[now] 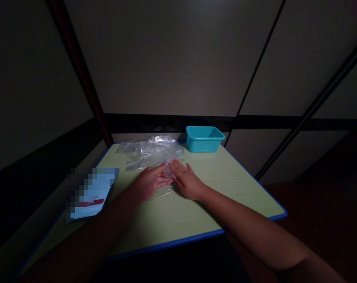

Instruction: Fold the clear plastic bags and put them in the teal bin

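Observation:
Over the middle of the table, my left hand (155, 180) is closed on a folded piece of clear plastic bag (168, 171), its thumb above and its fingers below. My right hand (185, 180) meets it from the other side, fingers together and pressed on the same plastic, with one digit standing apart. A thin clear strip of the plastic shows on the table just under the hands. Right behind them lies a loose heap of crumpled clear plastic bags (154, 151); how many there are I cannot tell.
An upright turquoise plastic basin (204, 144) stands at the table's far right corner. By the left edge lies a light-blue packet (92, 196), partly blurred out. The pale table (225, 184) has a blue rim, and dark-striped panels (166, 70) rise behind it.

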`<state>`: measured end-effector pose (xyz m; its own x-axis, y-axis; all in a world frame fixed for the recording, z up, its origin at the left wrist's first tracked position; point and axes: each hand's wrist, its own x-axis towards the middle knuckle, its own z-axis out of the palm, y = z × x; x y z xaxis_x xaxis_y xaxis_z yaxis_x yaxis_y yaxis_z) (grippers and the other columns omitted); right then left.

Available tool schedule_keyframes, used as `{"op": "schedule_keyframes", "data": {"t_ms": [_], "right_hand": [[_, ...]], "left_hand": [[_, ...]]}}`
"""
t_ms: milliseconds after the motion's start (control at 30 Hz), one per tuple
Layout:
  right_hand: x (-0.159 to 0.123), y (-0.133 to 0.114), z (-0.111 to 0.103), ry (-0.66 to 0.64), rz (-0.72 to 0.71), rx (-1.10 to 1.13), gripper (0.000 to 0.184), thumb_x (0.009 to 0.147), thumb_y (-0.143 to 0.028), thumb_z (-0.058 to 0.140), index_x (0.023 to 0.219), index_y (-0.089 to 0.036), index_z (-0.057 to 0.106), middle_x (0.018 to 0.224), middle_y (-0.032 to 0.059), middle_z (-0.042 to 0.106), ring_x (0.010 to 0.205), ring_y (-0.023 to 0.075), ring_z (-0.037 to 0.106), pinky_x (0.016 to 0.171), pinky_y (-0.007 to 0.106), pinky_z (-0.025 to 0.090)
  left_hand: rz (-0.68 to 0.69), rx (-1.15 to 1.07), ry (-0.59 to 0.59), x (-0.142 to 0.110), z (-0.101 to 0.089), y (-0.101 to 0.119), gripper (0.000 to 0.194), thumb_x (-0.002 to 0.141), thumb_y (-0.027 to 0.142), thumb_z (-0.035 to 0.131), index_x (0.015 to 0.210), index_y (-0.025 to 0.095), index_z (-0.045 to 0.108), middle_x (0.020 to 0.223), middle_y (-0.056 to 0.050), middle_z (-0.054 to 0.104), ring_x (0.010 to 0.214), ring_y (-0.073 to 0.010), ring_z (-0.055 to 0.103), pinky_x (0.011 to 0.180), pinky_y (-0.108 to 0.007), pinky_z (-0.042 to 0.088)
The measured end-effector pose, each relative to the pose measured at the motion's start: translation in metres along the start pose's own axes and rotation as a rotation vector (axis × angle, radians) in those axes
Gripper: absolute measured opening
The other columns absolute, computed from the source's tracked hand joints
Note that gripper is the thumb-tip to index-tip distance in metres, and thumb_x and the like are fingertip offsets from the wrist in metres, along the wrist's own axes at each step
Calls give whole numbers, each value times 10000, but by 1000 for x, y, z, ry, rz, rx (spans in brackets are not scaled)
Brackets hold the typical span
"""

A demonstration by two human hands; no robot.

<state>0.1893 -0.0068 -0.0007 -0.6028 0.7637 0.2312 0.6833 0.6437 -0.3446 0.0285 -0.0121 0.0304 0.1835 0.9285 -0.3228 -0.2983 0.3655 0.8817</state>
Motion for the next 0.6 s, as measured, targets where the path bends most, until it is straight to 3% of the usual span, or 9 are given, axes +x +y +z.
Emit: {"op": "schedule_keyframes", "data": {"t_ms": [167,333,467,600], "right_hand": [[0,-1,1,11,-33,7,617,869,-245,348,1443,-173,132,1494,91,138,1375,189,78,1063,518,130],[-2,6,-2,-10,114,60,737,823,-350,462,1445,-179,105,1494,100,126,1373,226,87,1042,558,141],[-1,11,0,-37,196,44,785,808,-414,481,1446,-168,96,1490,126,135,1371,255,82,1032,594,90],[0,12,2,-50,244,10,757,820,-352,448,1448,-167,68,1496,124,102,1374,245,64,1039,585,66]], "left_hand": [[38,145,85,1,-6,1,138,712,222,682,721,95,629,699,-78,683,619,-160,654,685,-299,535],[58,205,144,-2,-6,6,136,671,221,681,667,109,602,646,-37,648,560,-136,619,577,-263,517],[97,293,165,0,-11,8,176,661,281,664,688,114,615,592,-5,597,478,-95,537,450,-202,424],[131,357,154,3,-15,6,236,637,348,669,629,122,603,466,36,491,415,-75,452,404,-185,343]]}}
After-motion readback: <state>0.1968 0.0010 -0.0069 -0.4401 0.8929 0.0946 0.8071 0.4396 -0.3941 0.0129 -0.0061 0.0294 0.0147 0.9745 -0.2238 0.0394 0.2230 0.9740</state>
